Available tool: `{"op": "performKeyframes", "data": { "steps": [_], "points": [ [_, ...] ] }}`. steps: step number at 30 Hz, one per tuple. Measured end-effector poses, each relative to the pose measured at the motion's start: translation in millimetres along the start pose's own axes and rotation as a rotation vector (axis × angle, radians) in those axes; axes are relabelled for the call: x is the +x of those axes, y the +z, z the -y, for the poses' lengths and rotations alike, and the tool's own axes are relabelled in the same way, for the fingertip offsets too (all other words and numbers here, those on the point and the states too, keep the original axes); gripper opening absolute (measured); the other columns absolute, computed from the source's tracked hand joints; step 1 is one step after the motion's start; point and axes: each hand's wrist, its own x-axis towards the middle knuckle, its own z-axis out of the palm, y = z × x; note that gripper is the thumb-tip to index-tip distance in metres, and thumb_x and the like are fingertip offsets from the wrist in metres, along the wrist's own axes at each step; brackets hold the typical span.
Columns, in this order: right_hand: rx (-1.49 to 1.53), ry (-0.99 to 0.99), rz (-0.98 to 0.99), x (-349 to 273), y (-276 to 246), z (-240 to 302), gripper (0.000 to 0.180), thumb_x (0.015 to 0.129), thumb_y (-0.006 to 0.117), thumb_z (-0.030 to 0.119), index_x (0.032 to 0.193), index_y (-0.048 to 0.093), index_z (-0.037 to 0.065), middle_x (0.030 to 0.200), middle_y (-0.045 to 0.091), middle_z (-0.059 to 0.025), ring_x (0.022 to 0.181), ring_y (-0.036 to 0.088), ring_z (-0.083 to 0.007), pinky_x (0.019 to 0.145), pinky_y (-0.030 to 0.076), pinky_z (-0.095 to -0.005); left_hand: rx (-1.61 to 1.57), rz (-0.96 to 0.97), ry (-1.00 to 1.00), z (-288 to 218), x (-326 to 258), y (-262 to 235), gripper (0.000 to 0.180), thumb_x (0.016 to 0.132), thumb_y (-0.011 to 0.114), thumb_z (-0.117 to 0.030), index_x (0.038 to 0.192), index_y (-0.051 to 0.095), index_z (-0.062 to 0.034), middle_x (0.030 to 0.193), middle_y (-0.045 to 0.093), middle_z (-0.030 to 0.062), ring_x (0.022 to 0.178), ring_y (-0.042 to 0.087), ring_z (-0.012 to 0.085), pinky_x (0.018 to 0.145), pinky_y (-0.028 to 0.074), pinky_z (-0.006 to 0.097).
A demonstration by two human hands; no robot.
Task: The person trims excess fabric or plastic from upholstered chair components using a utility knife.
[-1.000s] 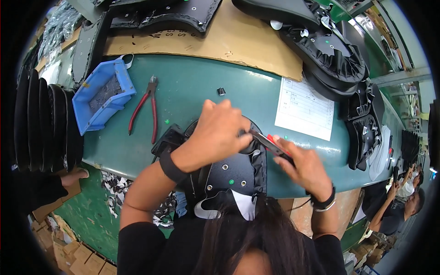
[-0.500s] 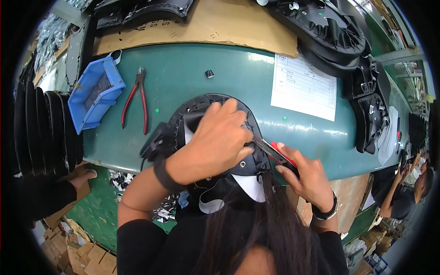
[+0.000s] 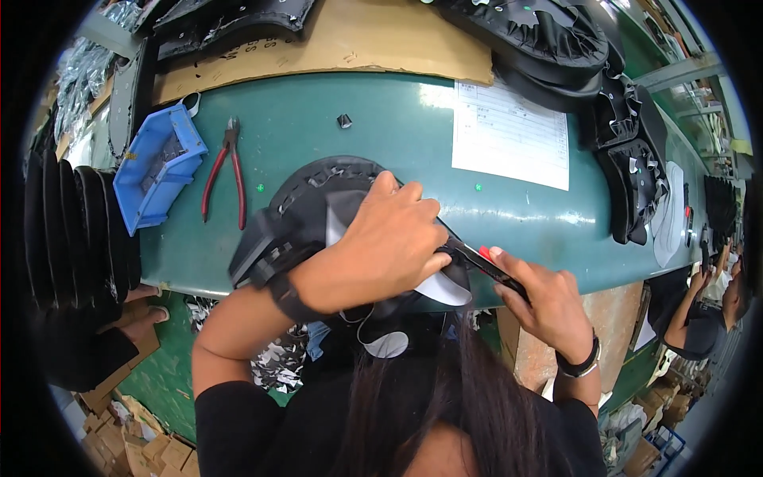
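Two hands: both are at the pad's right edge. The left hand [image 3: 389,242] lies palm down over the pad, fingers curled and narrow; whether they pinch its cover cannot be told. The right hand [image 3: 547,298] is closed around a tool.
Pad [image 3: 314,184]: black, on the near edge of the table [image 3: 302,99], partly hidden by the left hand, forearm and hair.
Pad's direction: rounded end away from the person and a little left; its long axis seems to slant from there down to the right, toward the person.
Tool [image 3: 502,275]: red and black, its tip up and left, just beside the left fingers; its long axis runs down right into the right hand.
Reason for the hold: the left hand probably steadies the pad where the tool meets it.
White flap [image 3: 445,291]: below the left thumb, pointing right and toward the person.
Pliers [image 3: 225,171]: jaws away, red handles toward the person, likely for easy reach.
Blue bin [image 3: 175,175]: left of the pliers, seemingly keeping small dark pieces [image 3: 161,161] together.
Sheet [image 3: 511,143]: beyond the right hand, perhaps for reading.
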Motion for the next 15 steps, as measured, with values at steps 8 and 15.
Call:
{"op": "performKeyframes", "data": {
  "steps": [8,15],
  "points": [
    [0.386,0.118,-0.322,-38,77,30,0.064,0.082,0.075,0.004,0.139,0.046,0.004,0.105,0.067,-0.0234,0.087,0.068,-0.0398,0.072,0.055,-0.0393,-1.663,-0.343,-0.467,29,13,-10,0.027,0.083,0.069,-0.008,0.061,0.053,-0.0061,0.077,0.049,0.0003,0.073,0.049,0.0093,0.069,0.042,0.024],
    [0.238,0.07,-0.256,8,44,13,0.049,0.087,0.07,0.014,0.133,0.054,0.008,0.095,0.068,-0.0223,0.082,0.066,-0.0396,0.068,0.053,-0.0437,-1.065,0.164,-0.502,28,26,-40,0.018,0.086,0.062,-0.007,0.071,0.053,-0.0027,0.088,0.066,0.0095,0.073,0.062,0.0134,0.064,0.051,0.031]
  ]
}}
